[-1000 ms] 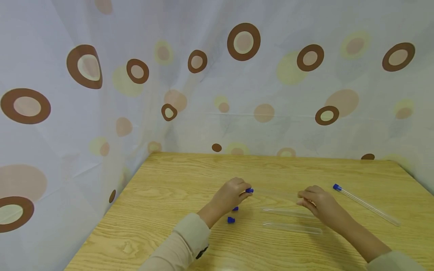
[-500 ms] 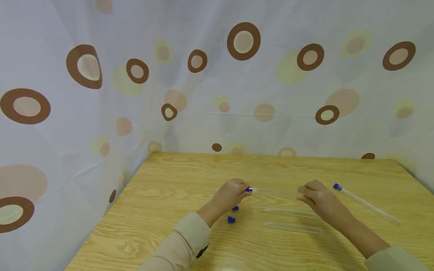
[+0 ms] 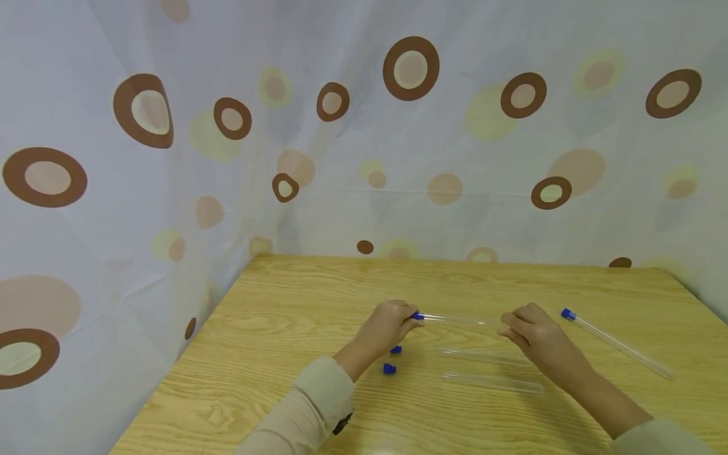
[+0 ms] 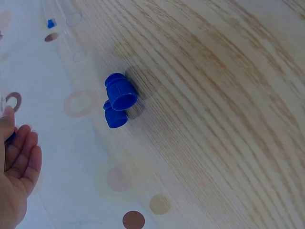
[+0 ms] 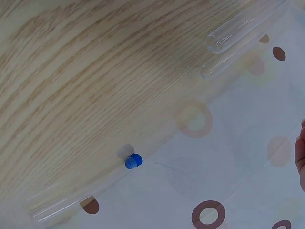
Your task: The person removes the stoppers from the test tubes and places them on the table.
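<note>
My left hand [image 3: 389, 327] pinches a blue stopper cap [image 3: 418, 316] at the left end of a clear test tube [image 3: 457, 319]. At the tube's far right end, my right hand [image 3: 536, 340] holds it between thumb and fingers. The tube lies nearly level between both hands, over the table. Below the left hand sit two loose blue caps, a nearer cap [image 3: 389, 368] and a farther cap [image 3: 396, 349], partly behind the hand. In the left wrist view the nearer cap [image 4: 122, 94] shows its hollow end. Only a sliver of the right hand [image 5: 300, 152] shows in the right wrist view.
Two uncapped test tubes lie side by side on the wooden table [image 3: 273, 354], a nearer tube [image 3: 491, 382] and a farther tube [image 3: 483, 357]. To the right rests a tube with a blue cap [image 3: 620, 346]. A patterned curtain [image 3: 341, 215] hangs behind and left.
The tube between the hands has come into clearer view, its left end now at the blue cap. The right hand has shifted slightly; the loose caps and lying tubes stay put.
</note>
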Available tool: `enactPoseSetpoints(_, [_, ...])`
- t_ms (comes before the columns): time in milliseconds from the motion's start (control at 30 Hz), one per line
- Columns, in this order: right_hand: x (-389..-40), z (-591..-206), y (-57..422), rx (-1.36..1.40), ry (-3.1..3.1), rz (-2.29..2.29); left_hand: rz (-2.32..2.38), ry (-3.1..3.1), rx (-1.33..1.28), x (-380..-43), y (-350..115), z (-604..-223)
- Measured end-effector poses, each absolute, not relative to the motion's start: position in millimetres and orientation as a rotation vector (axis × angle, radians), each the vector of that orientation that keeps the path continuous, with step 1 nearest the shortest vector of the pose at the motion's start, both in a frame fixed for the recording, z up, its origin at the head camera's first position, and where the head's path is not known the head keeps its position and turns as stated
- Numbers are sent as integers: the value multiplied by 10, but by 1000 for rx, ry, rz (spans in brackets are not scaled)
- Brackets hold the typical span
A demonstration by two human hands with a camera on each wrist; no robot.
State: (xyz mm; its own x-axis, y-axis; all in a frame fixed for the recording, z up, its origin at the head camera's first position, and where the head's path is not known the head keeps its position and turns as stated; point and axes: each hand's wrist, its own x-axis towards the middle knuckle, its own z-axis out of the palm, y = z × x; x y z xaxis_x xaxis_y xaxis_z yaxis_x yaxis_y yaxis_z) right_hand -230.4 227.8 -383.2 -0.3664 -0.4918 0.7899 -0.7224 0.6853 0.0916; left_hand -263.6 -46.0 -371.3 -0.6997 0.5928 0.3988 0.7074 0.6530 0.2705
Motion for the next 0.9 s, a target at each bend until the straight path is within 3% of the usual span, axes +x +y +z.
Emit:
enactPoseSetpoints(400, [-2276,-3837,2264,921,-2078,375,-559,-2598,-968,-2585,-446,-3721])
enactPoseSetpoints(900, [-2270,-3867,2370,947,-2146,406,-843,-2610,-1262,-2647,-536,-3747])
